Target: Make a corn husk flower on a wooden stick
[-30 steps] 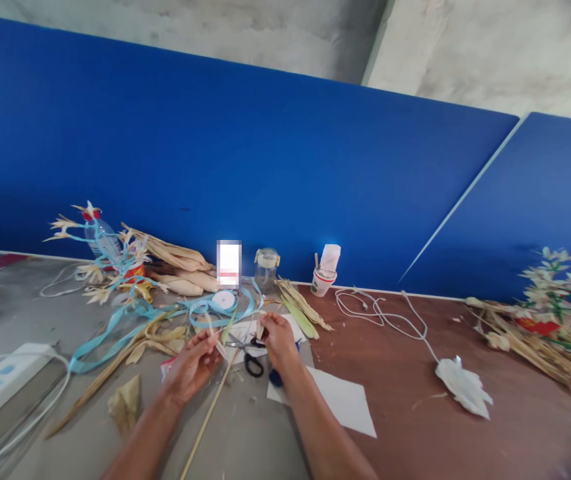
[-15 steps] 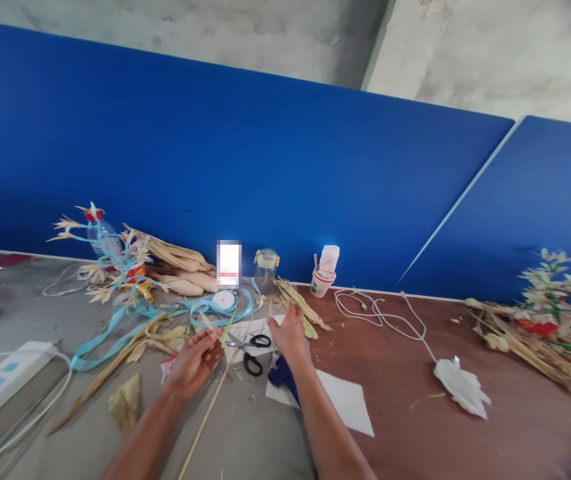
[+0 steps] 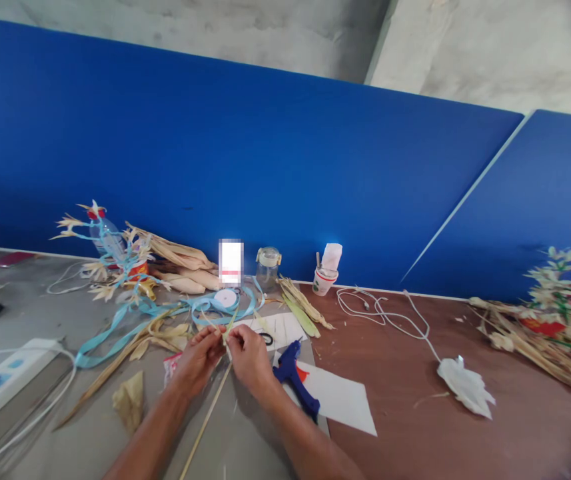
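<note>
My left hand (image 3: 199, 361) pinches the top of a long thin pale stick (image 3: 206, 417), where small pieces of corn husk (image 3: 231, 323), pale and green, stick up. Close against it, my right hand (image 3: 252, 359) has its fingertips pinched at the same husk pieces. The exact grip is partly hidden by the fingers. Behind my right hand only a black handle of the scissors (image 3: 266, 339) shows. A blue glue gun (image 3: 292, 377) lies to the right, on white paper (image 3: 348, 400). Light-blue ribbon (image 3: 100, 350) curls beyond my left hand.
Dried husks (image 3: 175, 257) and a husk flower arrangement (image 3: 115, 257) stand at the back left. A lidded jar (image 3: 268, 267) and a paper cup (image 3: 324, 283) are by the blue partition (image 3: 265, 153). White cable (image 3: 418, 330) crosses the brown tabletop. A power strip (image 3: 25, 373) lies left.
My right hand has come back left from near the husk bundle to meet my left hand, its fingers closing. It now covers most of the scissors, and the glue gun is uncovered.
</note>
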Tool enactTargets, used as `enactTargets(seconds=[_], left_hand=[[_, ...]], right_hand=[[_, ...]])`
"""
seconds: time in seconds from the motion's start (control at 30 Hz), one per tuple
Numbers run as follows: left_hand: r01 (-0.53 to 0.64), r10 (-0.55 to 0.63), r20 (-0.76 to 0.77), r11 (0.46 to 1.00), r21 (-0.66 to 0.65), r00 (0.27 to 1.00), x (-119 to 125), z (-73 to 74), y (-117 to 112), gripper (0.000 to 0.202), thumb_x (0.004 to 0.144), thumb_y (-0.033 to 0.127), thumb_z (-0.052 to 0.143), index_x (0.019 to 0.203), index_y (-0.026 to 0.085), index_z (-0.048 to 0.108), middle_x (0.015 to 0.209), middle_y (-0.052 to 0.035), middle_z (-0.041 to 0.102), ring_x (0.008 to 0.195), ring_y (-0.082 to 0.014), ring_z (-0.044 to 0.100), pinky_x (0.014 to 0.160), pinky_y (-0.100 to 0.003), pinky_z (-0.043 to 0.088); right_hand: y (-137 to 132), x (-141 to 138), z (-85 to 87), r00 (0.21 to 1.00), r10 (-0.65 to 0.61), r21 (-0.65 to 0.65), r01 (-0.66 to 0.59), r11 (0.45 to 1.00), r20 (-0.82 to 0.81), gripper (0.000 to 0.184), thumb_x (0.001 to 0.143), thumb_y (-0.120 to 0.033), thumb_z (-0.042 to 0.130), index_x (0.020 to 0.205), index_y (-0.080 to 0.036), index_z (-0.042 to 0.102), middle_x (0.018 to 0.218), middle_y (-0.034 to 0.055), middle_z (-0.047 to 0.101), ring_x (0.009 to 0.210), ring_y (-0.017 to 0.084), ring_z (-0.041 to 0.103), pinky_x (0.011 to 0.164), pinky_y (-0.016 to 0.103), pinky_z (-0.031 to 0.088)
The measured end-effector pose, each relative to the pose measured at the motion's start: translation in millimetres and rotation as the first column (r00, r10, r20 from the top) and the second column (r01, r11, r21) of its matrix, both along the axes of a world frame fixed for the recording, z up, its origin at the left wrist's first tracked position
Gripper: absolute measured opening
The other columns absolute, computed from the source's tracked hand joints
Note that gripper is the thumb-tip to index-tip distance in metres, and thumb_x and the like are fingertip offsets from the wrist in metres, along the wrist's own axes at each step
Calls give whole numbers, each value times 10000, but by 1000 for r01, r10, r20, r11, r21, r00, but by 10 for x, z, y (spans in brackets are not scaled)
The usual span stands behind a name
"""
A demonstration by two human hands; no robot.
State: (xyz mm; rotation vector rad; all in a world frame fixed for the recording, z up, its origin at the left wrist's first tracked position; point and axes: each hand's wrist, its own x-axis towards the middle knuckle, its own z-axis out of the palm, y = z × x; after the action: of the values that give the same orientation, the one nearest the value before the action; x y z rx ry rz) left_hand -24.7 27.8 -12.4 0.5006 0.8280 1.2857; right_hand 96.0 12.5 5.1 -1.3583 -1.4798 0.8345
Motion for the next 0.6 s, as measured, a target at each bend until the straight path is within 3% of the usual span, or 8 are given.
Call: enactTargets(seconds=[0.13, 0.23, 0.37, 0.47, 0.53, 0.6], left_hand=[[26, -26, 4, 998, 60, 1000, -5, -33, 3, 147, 628, 158, 778, 736, 136, 680, 561, 41, 563, 497, -60, 515, 523, -164, 455], [31, -29, -15, 995, 99, 999, -1, -21, -4, 174, 621, 205, 795, 735, 136, 683, 518, 66, 496, 468, -36, 439, 487, -135, 398], [23, -15, -73, 993, 112, 997, 10, 10, -24, 196, 623, 248, 800, 727, 143, 672, 525, 67, 490, 462, -31, 396, 479, -137, 361], [3, 10, -109, 993, 119, 994, 26, 19, -36, 215, 618, 269, 806, 717, 146, 660, 562, 53, 520, 492, -46, 429, 501, -152, 377], [-5, 19, -123, 994, 114, 992, 37, 14, -38, 234, 619, 294, 807, 717, 146, 655, 533, 64, 475, 478, -46, 409, 480, -151, 361], [-6, 18, -115, 995, 104, 993, 43, 8, -34, 249, 620, 311, 807, 706, 144, 644, 513, 77, 429, 457, -36, 371, 457, -143, 335]], right_hand=[[22, -18, -14, 975, 39, -93, -61, 994, -220, 252, 829, -270, 457, 600, -203, 538, 536, -18, 504, 532, 126, 439, 565, 248, 346], [37, -60, -48, 868, 11, -266, -165, 950, -497, 310, 834, -325, 447, 564, -191, 517, 435, -48, 413, 414, 93, 331, 466, 227, 266], [37, -69, -53, 679, -81, -423, -355, 833, -729, 379, 877, -358, 404, 543, -190, 464, 372, -65, 374, 337, 70, 256, 420, 207, 192], [31, -33, -16, 578, -100, -463, -526, 714, -810, 447, 934, -383, 313, 546, -196, 434, 359, -67, 362, 321, 71, 239, 422, 207, 233], [33, -8, -3, 617, -87, -495, -530, 688, -782, 529, 954, -438, 233, 536, -194, 445, 364, -51, 376, 324, 77, 269, 430, 214, 261], [38, 14, -13, 748, -59, -510, -391, 766, -661, 607, 947, -512, 193, 521, -184, 473, 388, -26, 410, 348, 83, 322, 440, 221, 273]])
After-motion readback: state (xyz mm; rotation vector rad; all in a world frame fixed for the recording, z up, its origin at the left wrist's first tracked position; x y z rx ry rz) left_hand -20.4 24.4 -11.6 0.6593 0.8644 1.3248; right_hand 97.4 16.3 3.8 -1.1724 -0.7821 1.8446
